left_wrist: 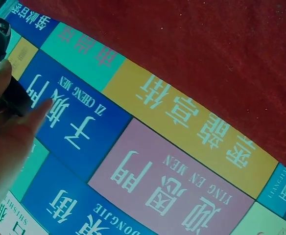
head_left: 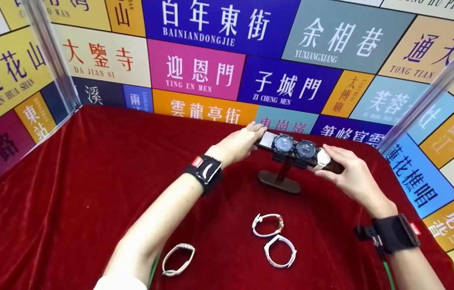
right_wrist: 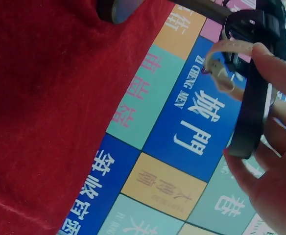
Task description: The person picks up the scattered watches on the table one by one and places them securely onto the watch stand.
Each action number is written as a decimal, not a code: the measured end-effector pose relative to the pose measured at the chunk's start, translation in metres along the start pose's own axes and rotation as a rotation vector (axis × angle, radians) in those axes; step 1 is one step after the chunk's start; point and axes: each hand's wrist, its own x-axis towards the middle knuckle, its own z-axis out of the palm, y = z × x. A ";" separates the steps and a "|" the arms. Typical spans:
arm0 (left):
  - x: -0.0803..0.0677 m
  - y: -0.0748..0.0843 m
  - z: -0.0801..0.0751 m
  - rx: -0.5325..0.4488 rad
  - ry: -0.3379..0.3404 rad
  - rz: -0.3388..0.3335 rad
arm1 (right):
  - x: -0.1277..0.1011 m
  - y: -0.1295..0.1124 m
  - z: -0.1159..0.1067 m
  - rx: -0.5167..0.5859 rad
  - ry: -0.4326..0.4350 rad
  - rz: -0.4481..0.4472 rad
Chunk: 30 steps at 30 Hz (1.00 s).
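A dark T-shaped watch stand (head_left: 279, 182) stands toward the back of the red cloth. Two black watches (head_left: 283, 143) sit side by side round its bar, with a silvery grey surface on the bar to their left. My left hand (head_left: 240, 143) grips the bar's left end; in the left wrist view, the hand (left_wrist: 8, 132) shows at the edge. A white watch (head_left: 322, 158) is round the bar's right part, and my right hand (head_left: 351, 173) pinches it. In the right wrist view, its pale strap (right_wrist: 231, 47) loops beside the bar (right_wrist: 250, 117), my thumb on it.
Two pale watches or bands, one (head_left: 267, 225) behind the other (head_left: 280, 251), lie on the red cloth (head_left: 90, 193) in front of the stand. Another pale band (head_left: 178, 259) lies to their left. Panels with coloured signs (head_left: 197, 70) stand behind the cloth.
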 end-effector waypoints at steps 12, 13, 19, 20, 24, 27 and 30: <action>-0.037 0.012 0.004 -0.051 0.123 -0.047 | -0.029 -0.061 -0.003 0.071 0.215 -0.438; -0.042 0.015 0.001 -0.052 0.130 -0.038 | -0.033 -0.064 -0.002 0.069 0.185 -0.468; -0.078 0.032 -0.014 -0.072 0.147 0.071 | -0.054 -0.071 0.015 -0.077 -0.081 -0.414; -0.083 0.035 -0.015 -0.072 0.150 0.089 | -0.056 -0.071 0.018 -0.096 -0.113 -0.400; -0.104 0.050 -0.017 -0.054 0.141 0.147 | -0.059 -0.071 0.029 -0.118 -0.156 -0.401; -0.117 0.060 -0.018 -0.030 0.150 0.192 | -0.062 -0.073 0.035 -0.111 -0.162 -0.412; -0.129 0.065 -0.015 -0.009 0.160 0.228 | -0.065 -0.075 0.042 -0.109 -0.191 -0.422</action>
